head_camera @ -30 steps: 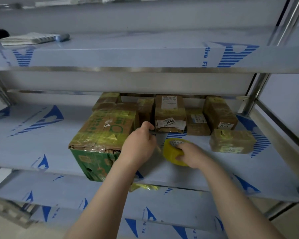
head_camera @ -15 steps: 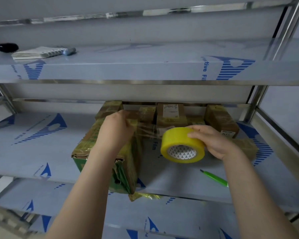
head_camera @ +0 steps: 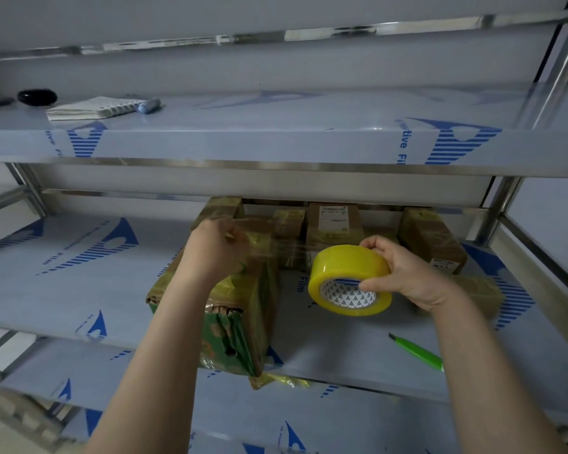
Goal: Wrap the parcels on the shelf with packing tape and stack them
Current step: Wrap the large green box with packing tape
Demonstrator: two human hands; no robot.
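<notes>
Between the left hand (head_camera: 217, 249), whose fingers pinch the tape's loose end on the green box (head_camera: 236, 322) beneath them, and the right hand (head_camera: 407, 276), curled round the stiff, light roll (head_camera: 345, 273), the strip (head_camera: 286, 253) looks flimsy and sticky, best held taut from both ends

Parcels (head_camera: 333, 221) seemingly fill rear; shelf (head_camera: 79, 283) open left.
</notes>
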